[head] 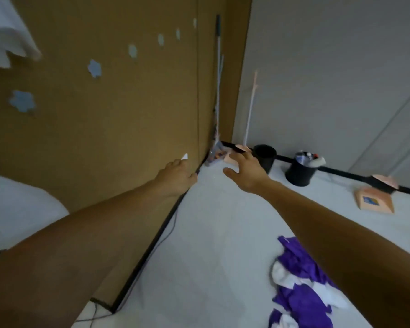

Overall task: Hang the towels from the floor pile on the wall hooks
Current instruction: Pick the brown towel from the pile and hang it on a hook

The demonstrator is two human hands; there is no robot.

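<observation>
I'm watching both arms stretching forward. The right hand [244, 169] is spreading wide, gripping nothing. The left hand [178, 172] is hovering by the brown wall [118, 129], with a white sliver at its fingertips; whether it's pinching it, I can't tell. The towel pile [301, 290] is lying beside the right forearm, well apart from both hands, while flower hooks [94, 68] are sitting free past the hung white towel [7, 31], probably next.

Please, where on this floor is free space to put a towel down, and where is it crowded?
Free: the wide floor strip between the black baseboard and the towel pile, and the patch between the pile and the pink dustpan. Crowded: the corner with the mop and the grey wall's foot, where two black bins stand.
</observation>
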